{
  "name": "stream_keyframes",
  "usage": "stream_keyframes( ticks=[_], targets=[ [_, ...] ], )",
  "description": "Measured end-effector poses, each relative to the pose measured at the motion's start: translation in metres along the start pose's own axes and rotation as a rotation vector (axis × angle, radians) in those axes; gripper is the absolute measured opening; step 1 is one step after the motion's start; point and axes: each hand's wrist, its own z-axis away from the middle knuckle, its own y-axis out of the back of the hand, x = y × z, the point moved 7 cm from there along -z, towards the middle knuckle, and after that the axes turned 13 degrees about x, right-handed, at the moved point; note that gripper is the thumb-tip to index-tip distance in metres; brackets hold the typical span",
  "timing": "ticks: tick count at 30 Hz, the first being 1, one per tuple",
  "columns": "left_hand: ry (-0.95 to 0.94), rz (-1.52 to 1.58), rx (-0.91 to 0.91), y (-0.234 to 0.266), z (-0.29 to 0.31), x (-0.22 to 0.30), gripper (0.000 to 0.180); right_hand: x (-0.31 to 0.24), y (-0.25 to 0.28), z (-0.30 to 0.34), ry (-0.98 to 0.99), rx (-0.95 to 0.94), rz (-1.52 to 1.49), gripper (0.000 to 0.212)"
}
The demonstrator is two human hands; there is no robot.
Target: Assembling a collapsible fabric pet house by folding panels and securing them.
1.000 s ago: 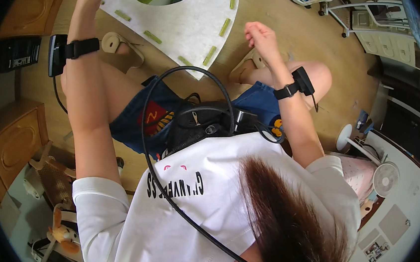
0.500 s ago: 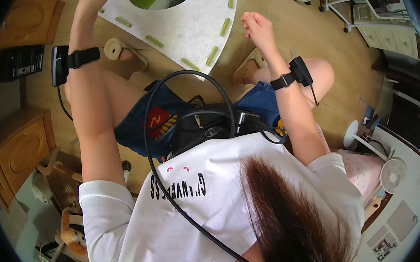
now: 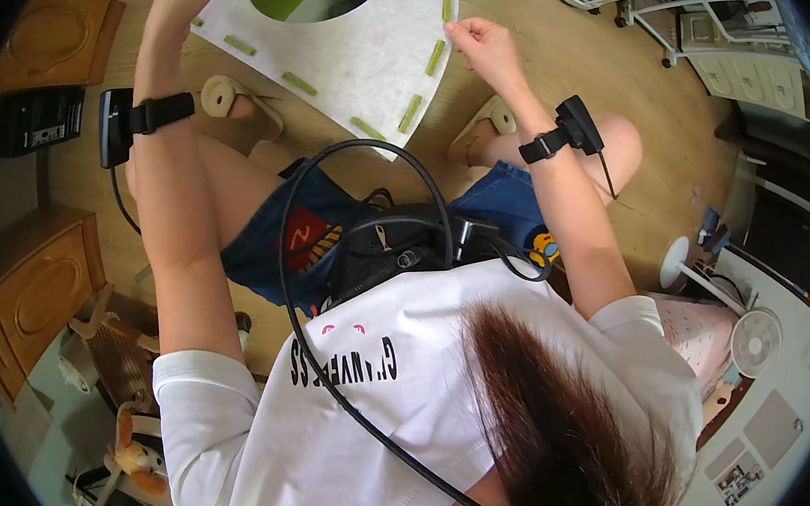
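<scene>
Right hand (image 3: 481,42), upper centre of the head view, closed in a pinch on the right edge of a white felt-like panel (image 3: 359,59) with green strips and a round cutout, apparently to keep it taut. Left hand runs out of frame at upper left along the panel's other edge; grip cannot be told. Panel spread above the knees; beige slippers (image 3: 237,99) on wooden floor (image 3: 580,54) beneath

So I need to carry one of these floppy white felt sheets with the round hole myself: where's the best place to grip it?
Probably at two opposite outer edges of the white felt sheet, coming from either side as the right hand does at the green-tabbed edge. It is thin and wide, so a single grip would likely let it sag.
</scene>
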Motion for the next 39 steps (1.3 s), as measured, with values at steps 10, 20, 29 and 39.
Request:
stream_keyframes(
  ticks=[10, 20, 29, 39],
  targets=[
    [0.018, 0.115, -0.052, -0.006, -0.003, 0.004, 0.057, 0.119, 0.148, -0.102, -0.248, 0.183, 0.395, 0.049],
    [0.052, 0.121, -0.009, -0.002, -0.005, 0.005, 0.057, 0.178, 0.288, -0.114, -0.628, 0.182, 0.267, 0.081],
    [0.015, 0.019, 0.001, 0.009, 0.006, 0.005, 0.059, 0.003, 0.209, -0.075, 0.252, 0.510, 0.968, 0.041],
    [0.009, 0.071, -0.031, -0.001, 0.006, 0.004, 0.059, -0.008, -0.021, 0.088, -0.223, -0.579, -0.061, 0.025]
  ],
)
